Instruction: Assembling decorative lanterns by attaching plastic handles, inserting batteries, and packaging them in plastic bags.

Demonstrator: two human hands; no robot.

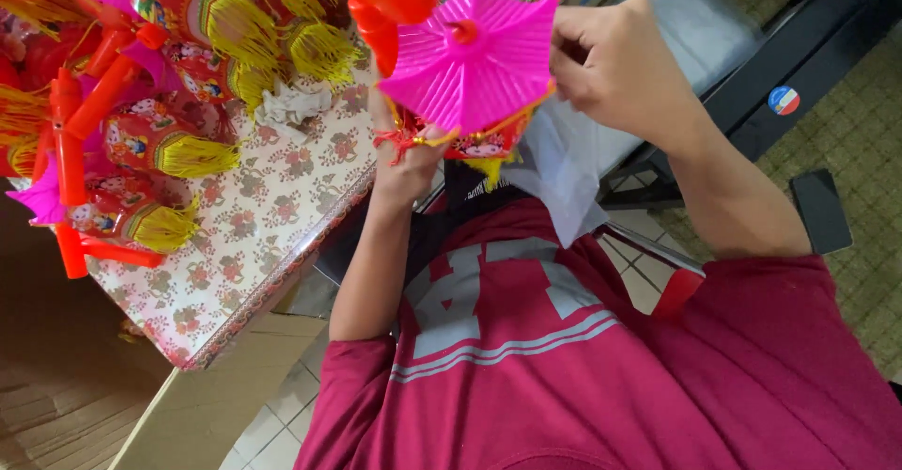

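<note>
The person wears a short-sleeved dark red cotton T-shirt with a large pale grey printed design and thin grey stripes across its front, both forearms bare.

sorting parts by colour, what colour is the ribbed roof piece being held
Bright pink ribbed plastic roof piece, clearest in the head view.

Both hands grip pink lantern — table

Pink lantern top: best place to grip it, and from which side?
Probably by the rim of the pink lantern top, coming in from the edges on both sides. Its ribbed face is broad and shallow with a small centre knob, so the edge offers the firmest hold. The left hand and right hand already flank it that way.
</note>
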